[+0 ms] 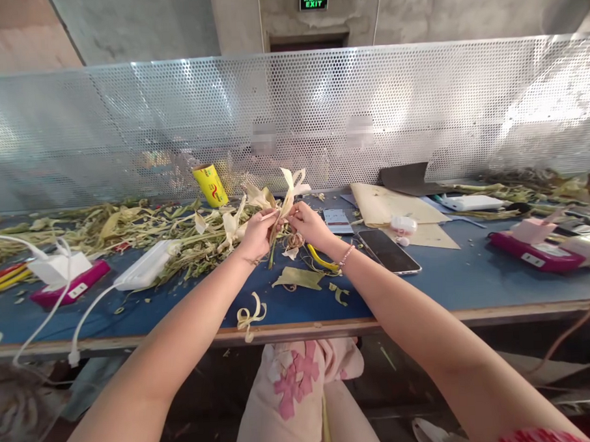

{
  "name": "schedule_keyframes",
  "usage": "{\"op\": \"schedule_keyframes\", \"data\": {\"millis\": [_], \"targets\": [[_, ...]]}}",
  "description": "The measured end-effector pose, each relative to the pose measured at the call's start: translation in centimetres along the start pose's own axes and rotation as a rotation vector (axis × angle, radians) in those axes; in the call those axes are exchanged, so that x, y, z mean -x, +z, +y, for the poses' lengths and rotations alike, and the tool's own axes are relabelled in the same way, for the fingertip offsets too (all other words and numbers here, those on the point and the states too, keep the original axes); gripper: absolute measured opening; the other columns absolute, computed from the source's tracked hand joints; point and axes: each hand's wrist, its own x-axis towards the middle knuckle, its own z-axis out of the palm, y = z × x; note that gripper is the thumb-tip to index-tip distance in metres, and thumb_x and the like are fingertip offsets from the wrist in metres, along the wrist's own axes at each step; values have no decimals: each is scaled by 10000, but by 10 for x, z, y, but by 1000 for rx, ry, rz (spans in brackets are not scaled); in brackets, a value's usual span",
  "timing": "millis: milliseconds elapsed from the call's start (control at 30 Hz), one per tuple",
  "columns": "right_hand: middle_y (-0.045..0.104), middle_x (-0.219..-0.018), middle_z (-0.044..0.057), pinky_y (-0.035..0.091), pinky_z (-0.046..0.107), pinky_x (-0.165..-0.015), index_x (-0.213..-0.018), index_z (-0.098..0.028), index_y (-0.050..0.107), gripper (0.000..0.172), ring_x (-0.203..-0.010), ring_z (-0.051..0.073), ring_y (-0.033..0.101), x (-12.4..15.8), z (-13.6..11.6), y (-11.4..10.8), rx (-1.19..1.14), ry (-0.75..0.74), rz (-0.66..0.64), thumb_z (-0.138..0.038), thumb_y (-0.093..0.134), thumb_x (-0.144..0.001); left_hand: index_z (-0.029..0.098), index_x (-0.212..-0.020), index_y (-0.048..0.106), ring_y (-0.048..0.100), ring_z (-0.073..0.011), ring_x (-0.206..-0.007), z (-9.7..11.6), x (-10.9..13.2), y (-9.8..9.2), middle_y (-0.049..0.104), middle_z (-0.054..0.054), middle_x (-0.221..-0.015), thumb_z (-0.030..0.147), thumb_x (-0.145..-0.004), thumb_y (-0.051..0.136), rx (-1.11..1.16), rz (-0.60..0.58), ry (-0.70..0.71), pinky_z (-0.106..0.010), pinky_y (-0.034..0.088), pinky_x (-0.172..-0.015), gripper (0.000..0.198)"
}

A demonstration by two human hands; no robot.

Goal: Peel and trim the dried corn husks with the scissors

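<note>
Both my hands meet over the middle of the blue table. My left hand (257,234) is closed around the lower part of a pale dried flower (292,187), whose cream petals fan out above the fingers. Fingers of my right hand (309,222) pinch the same flower at its base, close against the left fingertips. A heap of dried stems and flowers (193,251) lies left of and behind my left hand. Below the hands are a flat piece of dried husk (298,278) and a curled pale strip (251,312).
A yellow cup-like container (210,185) stands behind the heap. Right of my hands lie a phone (390,251), brown paper (389,204) and a white earphone case (403,226). Magenta power strips (73,287) with cables sit at both sides. A perforated metal screen (310,116) closes the back.
</note>
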Motion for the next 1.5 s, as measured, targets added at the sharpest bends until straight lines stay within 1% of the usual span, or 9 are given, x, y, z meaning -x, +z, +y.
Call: {"op": "schedule_keyframes", "data": {"millis": [100, 200, 467, 667, 933, 1067, 1233, 1367, 1500], "targets": [[493, -527, -80, 334, 230, -543, -888, -206, 399, 148, -500, 108, 455, 0, 0, -2, 11, -8, -12, -280, 445, -769, 161, -734, 476, 513, -42, -425, 0, 1, 1, 550, 53, -505, 30, -707, 585, 13, 1, 2, -132, 414, -449, 174], [513, -534, -72, 334, 234, -551, -945, -188, 433, 190, -503, 114, 460, 1, -2, -4, 134, -37, -33, -235, 443, -761, 139, -678, 511, 515, -46, -428, -1, 1, 0, 555, 33, -492, 13, -696, 578, 9, -45, -24, -137, 419, -459, 144], [572, -637, -5, 365, 242, -618, -766, -184, 526, 101, -603, 132, 504, 1, -5, -5, 310, -98, -1, -157, 429, -762, 90, -665, 632, 513, -40, -460, -6, -3, -4, 598, -2, -542, 36, -659, 626, -4, -160, -4, -143, 404, -474, 55], [644, -776, 57, 384, 246, -679, -785, -167, 556, 122, -725, 159, 574, -1, 2, -4, 391, -126, 54, -157, 436, -806, 89, -607, 628, 542, -66, -471, -3, -2, 1, 597, -17, -506, 81, -669, 636, 18, -52, 3, -168, 428, -495, 63], [653, -771, 85, 363, 253, -645, -799, -155, 598, 267, -697, 168, 572, 5, -7, -7, 584, -101, -51, -156, 338, -860, 111, -572, 642, 524, -55, -469, -4, 2, 4, 597, 5, -494, 131, -557, 753, -38, -126, 61, -165, 434, -498, 113], [636, -725, 75, 355, 242, -627, -744, -156, 598, 296, -662, 149, 543, 6, -8, -8, 566, -75, -78, -188, 332, -869, 104, -599, 657, 530, -42, -491, -4, 2, 4, 612, 10, -530, 72, -540, 747, -66, -116, 72, -147, 432, -514, 112], [594, -691, 42, 331, 225, -599, -706, -167, 577, 312, -627, 122, 489, 6, -7, -9, 474, -52, -102, -260, 334, -878, 108, -623, 640, 547, -54, -502, -5, 0, 1, 607, 6, -546, 124, -619, 721, -57, -119, 39, -165, 459, -526, 83], [481, -583, -1, 300, 224, -582, -595, -173, 488, 333, -571, 102, 403, 5, -8, -9, 443, -32, -96, -307, 347, -865, 108, -620, 610, 524, -44, -477, -3, 1, 0, 570, 23, -526, 125, -666, 692, -49, -141, 22, -157, 451, -497, 95], [412, -540, -23, 298, 221, -577, -547, -176, 404, 355, -559, 94, 377, 3, -6, -9, 345, -5, -70, -361, 346, -845, 102, -646, 609, 497, -29, -472, -3, -1, -1, 537, 31, -520, 155, -697, 677, -23, -186, 53, -134, 432, -479, 101]]}}
